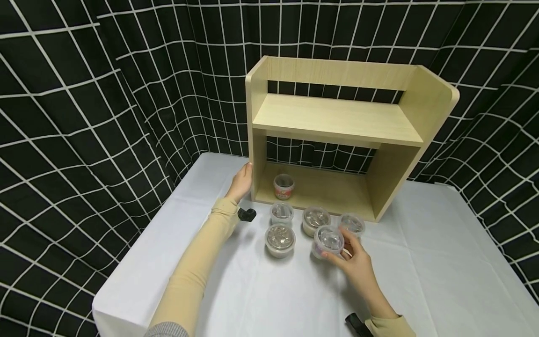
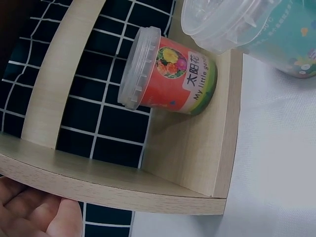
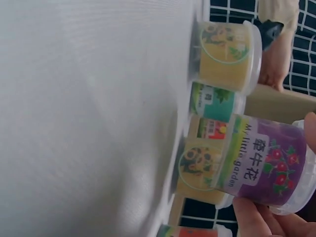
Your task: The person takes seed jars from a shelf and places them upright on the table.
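My right hand [image 1: 358,264] grips a clear-lidded plastic tub [image 1: 328,240] between thumb and fingers. In the right wrist view this tub [image 3: 264,160] shows a purple flower label and is tilted, its base overlapping a yellow tub [image 3: 197,170]. My left hand [image 1: 241,181] rests against the outer face of the wooden shelf's left side panel [image 1: 254,140]; in the left wrist view its fingers [image 2: 44,212] lie relaxed beside the panel edge. A red-labelled tub [image 2: 173,74] stands on the lower shelf board, near that panel.
On the white table [image 1: 421,262], before the shelf, stand a teal-labelled tub [image 3: 215,102], a second yellow tub [image 3: 224,57], and a tub [image 1: 352,224] just behind my right fingers. The shelf has an upper board [image 1: 332,117]. Black gridded curtains [image 1: 147,70] surround the table.
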Demonstrator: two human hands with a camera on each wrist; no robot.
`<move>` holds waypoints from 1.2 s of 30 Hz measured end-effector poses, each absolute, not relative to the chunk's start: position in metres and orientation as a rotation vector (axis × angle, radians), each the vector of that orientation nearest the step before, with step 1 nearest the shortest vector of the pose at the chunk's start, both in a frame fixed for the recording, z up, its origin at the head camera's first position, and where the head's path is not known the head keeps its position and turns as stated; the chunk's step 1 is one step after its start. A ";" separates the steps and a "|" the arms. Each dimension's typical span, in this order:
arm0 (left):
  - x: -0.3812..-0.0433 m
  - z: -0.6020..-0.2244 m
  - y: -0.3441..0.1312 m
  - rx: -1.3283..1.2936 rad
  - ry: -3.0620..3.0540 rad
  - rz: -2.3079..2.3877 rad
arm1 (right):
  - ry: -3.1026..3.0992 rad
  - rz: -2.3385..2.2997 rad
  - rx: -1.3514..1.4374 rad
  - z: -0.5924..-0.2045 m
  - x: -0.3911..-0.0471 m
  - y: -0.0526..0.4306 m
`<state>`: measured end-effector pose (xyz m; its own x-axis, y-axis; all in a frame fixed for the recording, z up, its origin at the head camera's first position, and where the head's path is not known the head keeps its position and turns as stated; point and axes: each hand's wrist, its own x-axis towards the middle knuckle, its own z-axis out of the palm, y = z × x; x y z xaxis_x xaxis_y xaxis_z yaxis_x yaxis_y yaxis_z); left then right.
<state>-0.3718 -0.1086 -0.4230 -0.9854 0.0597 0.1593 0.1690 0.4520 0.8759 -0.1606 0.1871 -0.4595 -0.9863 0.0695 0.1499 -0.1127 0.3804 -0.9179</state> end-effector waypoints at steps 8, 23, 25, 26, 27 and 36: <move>-0.372 -0.423 -0.108 -0.191 -2.593 -1.580 | -2.511 1.600 0.006 -0.467 -0.164 0.184; -0.371 -0.421 -0.108 -0.198 -2.595 -1.580 | -2.599 1.538 -0.017 -0.468 -0.167 0.174; -0.371 -0.421 -0.108 -0.197 -2.590 -1.580 | -2.595 1.538 -0.018 -0.470 -0.168 0.174; -0.371 -0.421 -0.108 -0.195 -2.589 -1.579 | -2.595 1.538 -0.018 -0.471 -0.168 0.174; -0.371 -0.421 -0.108 -0.197 -2.589 -1.579 | -2.595 1.537 -0.016 -0.472 -0.169 0.174; -0.373 -0.423 -0.108 -0.220 -2.595 -1.573 | -2.614 1.507 0.003 -0.473 -0.169 0.174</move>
